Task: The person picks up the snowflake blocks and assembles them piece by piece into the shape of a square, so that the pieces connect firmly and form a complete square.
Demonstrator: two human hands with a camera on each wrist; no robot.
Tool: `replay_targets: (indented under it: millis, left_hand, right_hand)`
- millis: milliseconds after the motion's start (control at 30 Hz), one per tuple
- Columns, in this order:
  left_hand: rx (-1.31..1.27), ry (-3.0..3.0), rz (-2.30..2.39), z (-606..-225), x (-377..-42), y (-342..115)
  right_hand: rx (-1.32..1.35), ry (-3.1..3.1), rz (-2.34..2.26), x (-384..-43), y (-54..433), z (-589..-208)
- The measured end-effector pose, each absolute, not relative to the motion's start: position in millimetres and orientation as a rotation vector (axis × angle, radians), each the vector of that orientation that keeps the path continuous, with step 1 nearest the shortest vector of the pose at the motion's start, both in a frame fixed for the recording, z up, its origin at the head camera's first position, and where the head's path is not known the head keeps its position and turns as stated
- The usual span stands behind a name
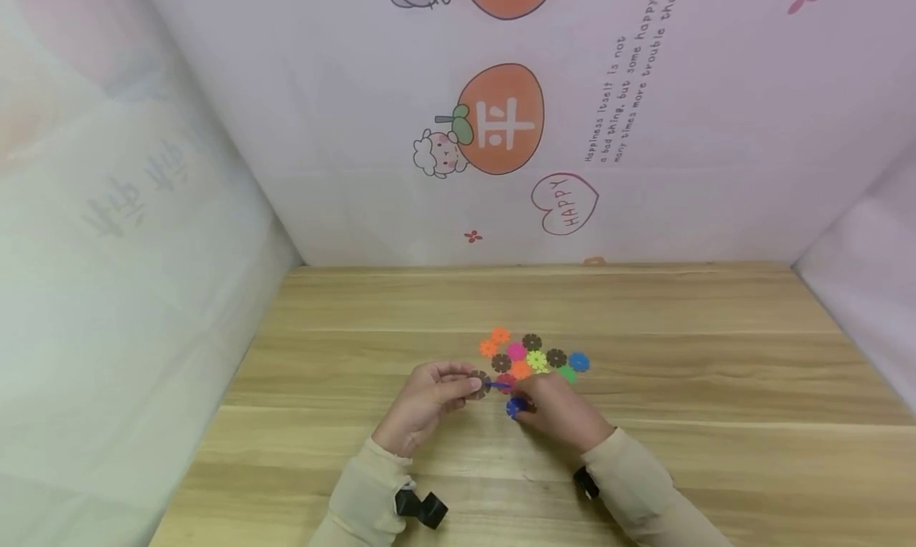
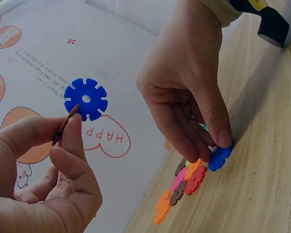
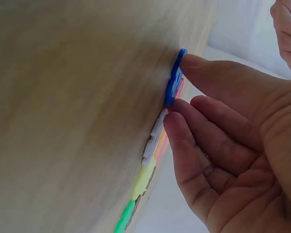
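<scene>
Between thumb and index finger my left hand (image 1: 422, 401) pinches a brown notched plastic disc (image 2: 63, 128), edge-on in the left wrist view. Slotted into it at an angle is a blue notched disc (image 2: 95, 92), held up off the table. My right hand (image 1: 561, 412) is low over the table, its thumb and a fingertip at opposite edges of a second blue disc (image 3: 174, 80), pinching it. That disc is at the near side of a group of loose discs. In the head view the right hand hides part of the group.
Orange (image 1: 500, 335), pink (image 1: 516, 351), brown (image 1: 556, 358), yellow (image 1: 535, 360), green (image 1: 568, 374) and light blue discs (image 1: 579, 362) lie close together on the wooden table (image 1: 322, 356). A printed white cloth (image 1: 358, 133) hangs behind, with more cloth at both sides.
</scene>
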State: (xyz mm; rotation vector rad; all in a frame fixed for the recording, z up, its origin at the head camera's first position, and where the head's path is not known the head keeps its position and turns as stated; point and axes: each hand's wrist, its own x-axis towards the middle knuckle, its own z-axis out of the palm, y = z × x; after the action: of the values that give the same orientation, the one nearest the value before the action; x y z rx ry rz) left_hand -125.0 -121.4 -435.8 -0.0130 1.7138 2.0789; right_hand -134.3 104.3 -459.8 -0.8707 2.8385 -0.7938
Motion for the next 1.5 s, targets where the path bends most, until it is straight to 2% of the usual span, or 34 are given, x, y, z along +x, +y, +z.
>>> replay_targets:
  millis: [367, 567, 667, 933, 1100, 1500]
  left_hand:
    - [-0.037, 1.689, 2.099, -438.1, -125.1, -117.8]
    - [-0.031, 1.702, 2.086, -440.2, -126.8, -115.3]
    - [-0.032, 1.701, 2.084, -440.7, -126.9, -114.6]
    - [-0.032, 1.711, 2.082, -441.7, -126.1, -112.7]
    - [-0.033, 1.736, 2.072, -441.9, -125.4, -111.3]
    - [-0.030, 1.777, 2.041, -443.5, -124.4, -109.3]
  right_hand:
    - [-0.877, 2.875, -0.754, -133.7, 107.3, -462.6]
    - [-0.837, 2.775, -0.905, -132.5, 114.1, -464.6]
    - [-0.738, 2.693, -1.033, -130.8, 119.0, -467.1]
    - [-0.250, 2.553, -1.349, -124.7, 127.5, -466.9]
    - [-0.090, 2.414, -1.522, -122.6, 132.4, -460.1]
    - [-0.149, 2.118, -1.836, -116.4, 138.4, -439.2]
